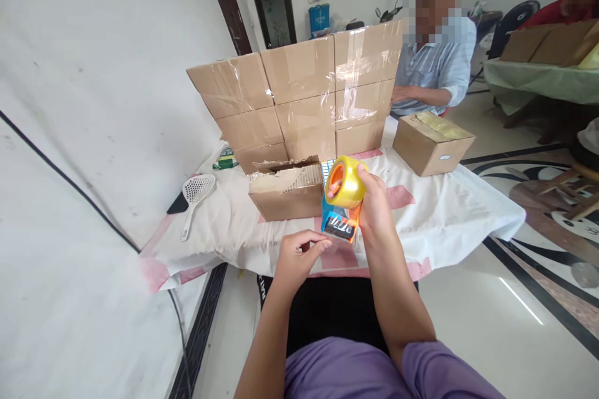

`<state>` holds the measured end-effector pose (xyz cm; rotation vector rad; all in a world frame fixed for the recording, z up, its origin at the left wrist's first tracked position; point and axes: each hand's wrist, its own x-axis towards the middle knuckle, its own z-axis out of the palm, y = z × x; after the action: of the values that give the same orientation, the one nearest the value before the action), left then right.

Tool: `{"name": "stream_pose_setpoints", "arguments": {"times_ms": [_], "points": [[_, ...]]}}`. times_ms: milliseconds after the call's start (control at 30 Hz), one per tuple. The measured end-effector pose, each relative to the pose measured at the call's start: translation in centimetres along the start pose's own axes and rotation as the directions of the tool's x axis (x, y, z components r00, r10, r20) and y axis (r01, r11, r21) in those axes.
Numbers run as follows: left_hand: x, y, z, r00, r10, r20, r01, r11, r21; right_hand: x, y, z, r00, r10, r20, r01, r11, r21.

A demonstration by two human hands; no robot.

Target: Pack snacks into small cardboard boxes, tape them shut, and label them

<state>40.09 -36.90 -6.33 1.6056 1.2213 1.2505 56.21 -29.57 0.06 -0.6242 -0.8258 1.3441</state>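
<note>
Two hands in view from the head camera, both the wearer's own. I note the right hand [374, 202] wrapped around a tape dispenser [340, 202], orange and blue in the body, carrying a yellowish roll of clear tape [347, 181]; it is held up above the near edge of the table. The left hand [297, 255] sits just below and left of the dispenser, fingers curled with thumb and forefinger pinched together near its lower end. I cannot tell whether a tape end lies between them.

Surface: a low table under a white cloth [468, 206] with pink patches, rumpled at the corners. Just behind the dispenser lies a small cardboard box [286, 193], its top flaps ragged and partly open. Behind that stands a wall of taped cartons [299, 96], stacked three high. To the right, apart from the wall, rests a single closed carton [433, 143]. At the left of the cloth lies a white slotted scoop [196, 196], and near it a small green packet [226, 161].

Room: white wall at left with a black cable [60, 174] running across it, glossy patterned floor at right, dark door at the back. A second person in a light blue shirt [435, 65] sits behind the far side of the table.
</note>
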Motion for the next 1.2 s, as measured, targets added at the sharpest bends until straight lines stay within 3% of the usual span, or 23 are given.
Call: {"name": "stream_pose_setpoints", "arguments": {"times_ms": [133, 300, 500, 633, 933, 1100, 1200], "points": [[-0.4, 0.8, -0.2, 0.996, -0.075, 0.048, 0.079, 0.993, -0.086, 0.0, 0.2, -0.4, 1.0, -0.005, -0.011, 0.005, 1.0, 0.007], [-1.2, 1.2, -0.2, 0.981, -0.09, 0.169, 0.121, 0.976, -0.182, -0.3, 0.2, -0.3, 0.982, 0.183, 0.045, -0.187, 0.977, 0.104], [-1.4, 0.3, -0.6, 0.996, 0.036, 0.08, -0.029, 0.995, -0.095, 0.2, 1.4, -0.1, 0.906, 0.419, 0.065, -0.422, 0.881, 0.212], [-1.3, 0.2, -0.9, 0.999, 0.016, 0.051, -0.013, 0.999, -0.05, 1.6, 2.9, -0.5, 0.864, 0.503, 0.034, -0.488, 0.817, 0.306], [-1.4, 0.2, -0.3, 0.983, -0.159, 0.086, 0.171, 0.973, -0.152, 2.4, 5.4, -2.0, 0.821, 0.57, 0.017, -0.544, 0.775, 0.321], [-2.4, 0.9, -0.9, 0.986, -0.134, 0.101, 0.138, 0.99, -0.034, 2.1, 5.9, -1.7, 0.798, 0.603, -0.017, -0.566, 0.758, 0.324], [-3.2, 1.0, -1.6, 0.986, -0.111, 0.128, 0.108, 0.994, 0.033, 1.5, 6.8, -1.5, 0.806, 0.591, 0.023, -0.566, 0.759, 0.323]]}}
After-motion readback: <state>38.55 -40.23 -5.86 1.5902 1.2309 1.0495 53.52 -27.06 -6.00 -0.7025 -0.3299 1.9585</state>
